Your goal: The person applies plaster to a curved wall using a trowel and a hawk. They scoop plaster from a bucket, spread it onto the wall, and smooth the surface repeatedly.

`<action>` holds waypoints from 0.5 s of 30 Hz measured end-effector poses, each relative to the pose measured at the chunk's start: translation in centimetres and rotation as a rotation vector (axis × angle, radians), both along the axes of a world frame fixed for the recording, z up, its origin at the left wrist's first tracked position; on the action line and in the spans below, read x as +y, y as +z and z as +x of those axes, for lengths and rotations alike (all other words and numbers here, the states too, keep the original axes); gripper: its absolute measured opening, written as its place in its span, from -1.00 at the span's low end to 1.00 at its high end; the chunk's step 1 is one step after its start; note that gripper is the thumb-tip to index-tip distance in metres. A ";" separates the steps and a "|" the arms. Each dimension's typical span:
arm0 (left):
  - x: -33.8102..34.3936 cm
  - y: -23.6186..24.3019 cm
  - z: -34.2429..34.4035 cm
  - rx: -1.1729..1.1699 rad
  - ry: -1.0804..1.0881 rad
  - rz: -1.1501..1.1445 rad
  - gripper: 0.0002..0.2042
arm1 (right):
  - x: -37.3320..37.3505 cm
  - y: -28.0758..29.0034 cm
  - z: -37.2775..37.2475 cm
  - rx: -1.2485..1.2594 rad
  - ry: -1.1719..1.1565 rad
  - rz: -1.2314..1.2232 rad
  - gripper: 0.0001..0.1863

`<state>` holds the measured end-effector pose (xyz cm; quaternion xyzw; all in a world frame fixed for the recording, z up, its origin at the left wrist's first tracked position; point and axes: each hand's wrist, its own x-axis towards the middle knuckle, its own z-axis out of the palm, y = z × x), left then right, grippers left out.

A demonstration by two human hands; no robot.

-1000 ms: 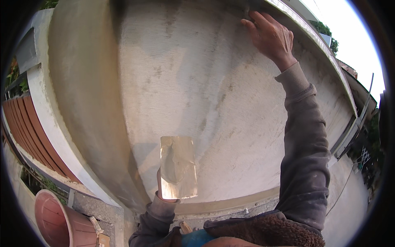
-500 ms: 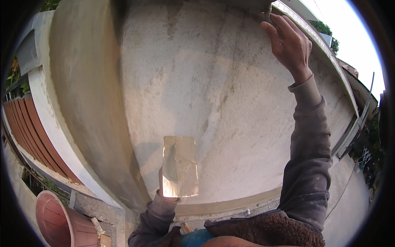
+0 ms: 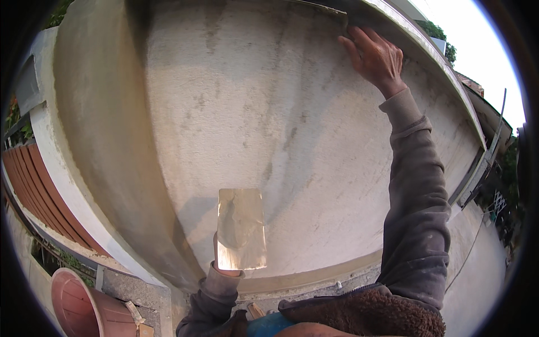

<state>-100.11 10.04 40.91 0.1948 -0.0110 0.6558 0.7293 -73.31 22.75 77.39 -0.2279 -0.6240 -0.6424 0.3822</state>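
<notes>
Mostly hidden behind a smeared rectangular plate [image 3: 241, 224], the left hand [image 3: 215, 250] held it low before the pale wall [image 3: 224, 112], while the right hand [image 3: 379, 60], raised on an outstretched arm [image 3: 418, 185], gripped a thin flat tool [image 3: 331, 8], partly cut off from view, high by that wall.

Bright daylight, washed-out sky [image 3: 477, 50], fisheye-bent edges

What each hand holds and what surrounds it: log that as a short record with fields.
Left hand: holds a shiny rectangular plate from behind, fingers hidden
Plate: smeared with greyish paste
Right hand: high by the wall, gripping a flat-edged tool mostly out of view
Wall: rough, grey, darkly streaked
Lower left: pinkish tub
Left edge: brown slatted fence panel
</notes>
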 end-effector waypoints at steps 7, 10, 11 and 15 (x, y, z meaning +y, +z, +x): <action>0.2 -1.0 0.4 -0.018 -0.035 0.048 -0.57 | -3.4 0.2 0.2 0.006 0.091 0.068 -0.72; 1.1 -1.2 0.8 -0.039 -0.024 0.033 -0.53 | -4.8 -0.6 0.7 0.046 0.327 -0.010 -0.68; 1.2 -1.1 0.7 -0.088 -0.059 0.046 -0.53 | -5.2 -1.7 0.7 0.070 0.447 -0.070 -0.66; 0.5 0.5 -0.3 -0.211 -0.123 0.073 -0.55 | -9.5 -12.8 -0.6 0.262 0.991 -1.313 -0.47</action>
